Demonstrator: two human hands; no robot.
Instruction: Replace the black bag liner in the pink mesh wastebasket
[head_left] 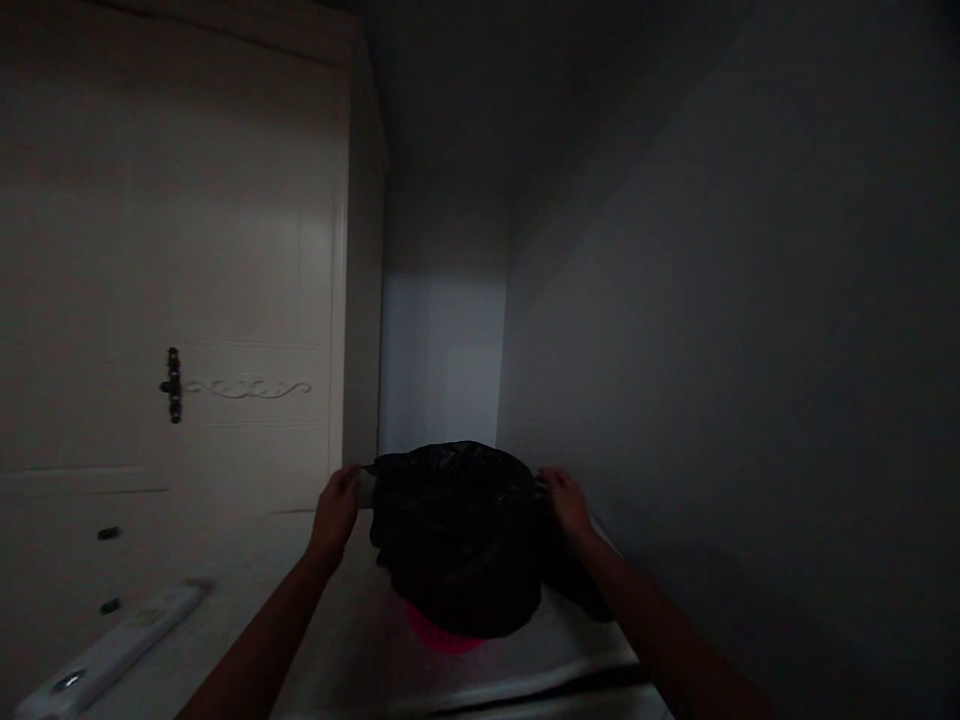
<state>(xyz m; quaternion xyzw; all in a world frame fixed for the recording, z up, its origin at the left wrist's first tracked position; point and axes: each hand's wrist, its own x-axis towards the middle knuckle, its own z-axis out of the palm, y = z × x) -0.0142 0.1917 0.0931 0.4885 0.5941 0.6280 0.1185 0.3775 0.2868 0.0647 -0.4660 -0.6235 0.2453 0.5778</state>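
A black plastic bag spreads over a pink container, and only the container's lower part shows beneath it. My left hand pinches the bag's edge at the left, where a thin strip of plastic runs to the fingers. On the right, my right hand grips the bag's rim, its fingers closed on the plastic. More dark material hangs down below the right hand, and the dim light hides whether it belongs to the bag. Most of the container is covered.
The container stands on a pale surface with a dark gap along its front. A white wardrobe with a dark handle rises at the left, and a grey wall at the right. A long white object lies at lower left.
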